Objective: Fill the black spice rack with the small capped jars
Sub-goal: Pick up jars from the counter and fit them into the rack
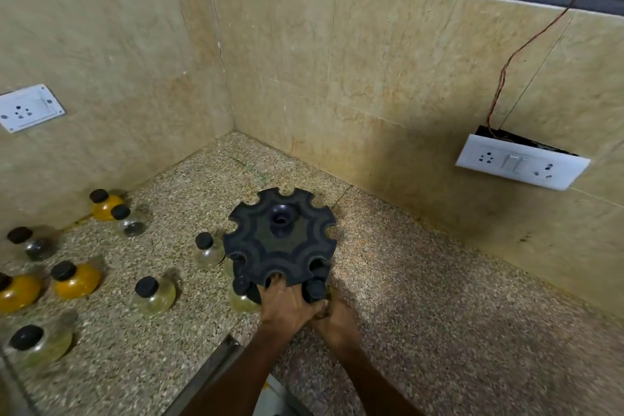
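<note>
The black spice rack (279,241) stands upright on the speckled counter (422,280), central post vertical, notches radiating outward. The left hand (287,304) grips its near edge while the right hand (332,316) pinches a capped jar (315,290) at a front notch. The jars look like glass, likely fragile and smooth, and are best gripped round the neck below the cap.

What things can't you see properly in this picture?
- Head view: the jar by the right hand shows only its cap; both hands cover the body.
- Whether any jar sits fully in the black spice rack: its top plate hides the slots below.
- The left hand fingertips go under the rack's edge.
- The yellow jar is cut by the left edge.
- The jar's contents are blurred.
</note>
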